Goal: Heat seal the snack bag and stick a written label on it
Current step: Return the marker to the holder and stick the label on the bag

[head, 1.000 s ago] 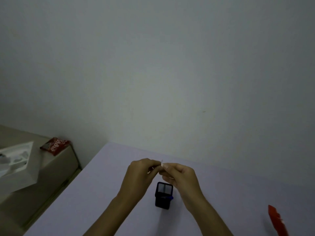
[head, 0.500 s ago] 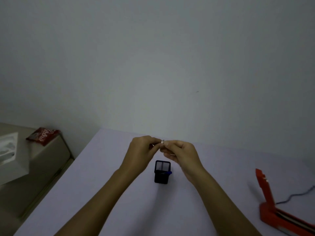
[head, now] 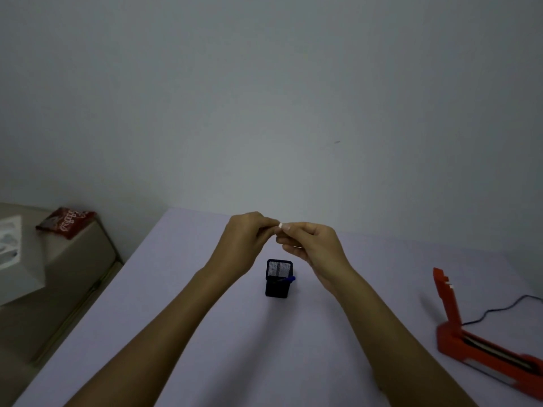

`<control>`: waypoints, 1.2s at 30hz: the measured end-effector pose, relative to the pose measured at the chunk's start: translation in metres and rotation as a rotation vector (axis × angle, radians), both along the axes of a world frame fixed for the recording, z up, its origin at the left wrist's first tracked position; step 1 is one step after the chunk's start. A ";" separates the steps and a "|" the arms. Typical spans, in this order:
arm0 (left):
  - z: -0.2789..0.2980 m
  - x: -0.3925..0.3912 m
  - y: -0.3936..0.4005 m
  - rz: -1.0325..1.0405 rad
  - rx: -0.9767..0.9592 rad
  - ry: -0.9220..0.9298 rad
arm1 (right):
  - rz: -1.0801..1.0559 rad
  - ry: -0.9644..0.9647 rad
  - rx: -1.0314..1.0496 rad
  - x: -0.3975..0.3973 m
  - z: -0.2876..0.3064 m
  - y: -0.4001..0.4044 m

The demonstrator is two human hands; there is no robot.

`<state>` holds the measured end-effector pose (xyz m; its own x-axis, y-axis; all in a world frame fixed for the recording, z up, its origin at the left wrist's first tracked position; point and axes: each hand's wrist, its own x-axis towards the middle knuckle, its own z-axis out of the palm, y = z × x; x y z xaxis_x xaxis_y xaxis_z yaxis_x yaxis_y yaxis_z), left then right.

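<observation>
My left hand and my right hand meet fingertip to fingertip above the table, both pinching a tiny white label. Below them stands a black mesh pen holder with a blue pen in it. The red heat sealer sits at the right with its arm raised, a black cable trailing from it. A red snack bag lies on a beige cabinet at the far left, well away from both hands.
The pale lavender table ends at a plain wall behind. A beige cabinet stands to the left of the table, with a white box on it beside the snack bag.
The view has tilted downward, so the hands and pen holder sit higher in frame and the heat sealer has come into sight. The hands keep pinching the label together.
</observation>
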<state>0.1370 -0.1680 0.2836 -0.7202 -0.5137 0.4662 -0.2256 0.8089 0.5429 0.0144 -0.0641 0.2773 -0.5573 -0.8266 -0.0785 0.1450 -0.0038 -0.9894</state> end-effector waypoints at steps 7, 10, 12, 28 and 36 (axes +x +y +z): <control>0.001 0.005 -0.002 0.007 0.048 0.002 | -0.020 -0.016 0.007 0.003 0.000 -0.003; 0.003 0.006 -0.003 -0.010 0.043 0.004 | -0.021 -0.009 0.009 0.005 -0.001 -0.005; 0.004 0.007 -0.003 -0.023 0.051 0.009 | -0.022 -0.001 0.011 0.005 -0.001 -0.006; -0.042 -0.003 -0.032 0.121 0.640 0.067 | -0.135 0.008 0.118 -0.008 -0.003 -0.004; -0.184 -0.004 -0.043 0.294 1.056 -0.158 | -0.192 -0.021 0.213 -0.017 -0.031 0.019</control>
